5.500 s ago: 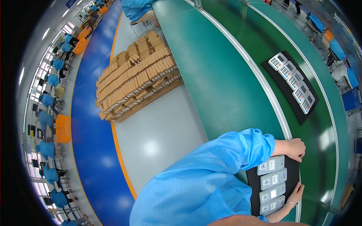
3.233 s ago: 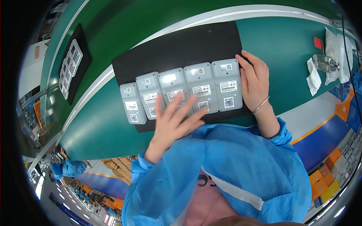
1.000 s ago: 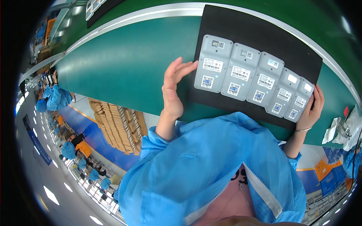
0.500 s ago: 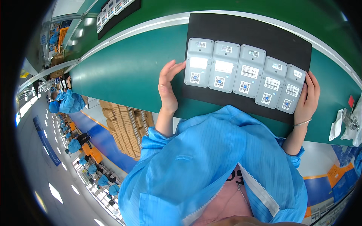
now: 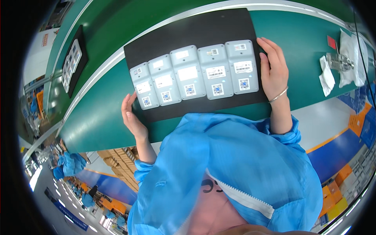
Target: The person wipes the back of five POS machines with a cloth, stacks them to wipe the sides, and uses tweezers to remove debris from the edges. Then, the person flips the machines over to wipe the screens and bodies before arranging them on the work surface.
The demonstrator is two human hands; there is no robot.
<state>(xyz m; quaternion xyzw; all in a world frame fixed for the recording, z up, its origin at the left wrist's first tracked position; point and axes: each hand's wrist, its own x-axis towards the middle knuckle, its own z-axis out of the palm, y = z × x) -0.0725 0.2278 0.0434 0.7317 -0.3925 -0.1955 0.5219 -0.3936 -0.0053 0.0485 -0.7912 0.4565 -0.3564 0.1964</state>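
While the green conveyor belt (image 5: 313, 43) carries everything in view, the thing to steer by is the black mat (image 5: 196, 35) lying flat on it, and every place below is told from that mat. On the mat's middle stands a row of five grey devices (image 5: 194, 74), side by side and touching, labels up, the row running from the mat's left near corner toward its right edge.

Both hands bracket that row, and neither is grasping anything. The left hand (image 5: 132, 115) stands on edge at the mat's left near corner, palm flat and fingers straight, pressed against the end device of the row. The right hand (image 5: 272, 68) lies open at the mat's right edge, fingers extended along the side of the last device.

Judging from this, the step is squaring the row up. To do it well, the two palms should push evenly toward each other so that no device tips or rides over its neighbour, and the near edges should end in one line parallel to the mat's near edge. Pressing low on the casings would keep them flat.

Well to the right of the mat lie a white cloth (image 5: 326, 76) and a small metal tool (image 5: 340, 62); far to its left sits a second black mat (image 5: 74, 62) with devices.
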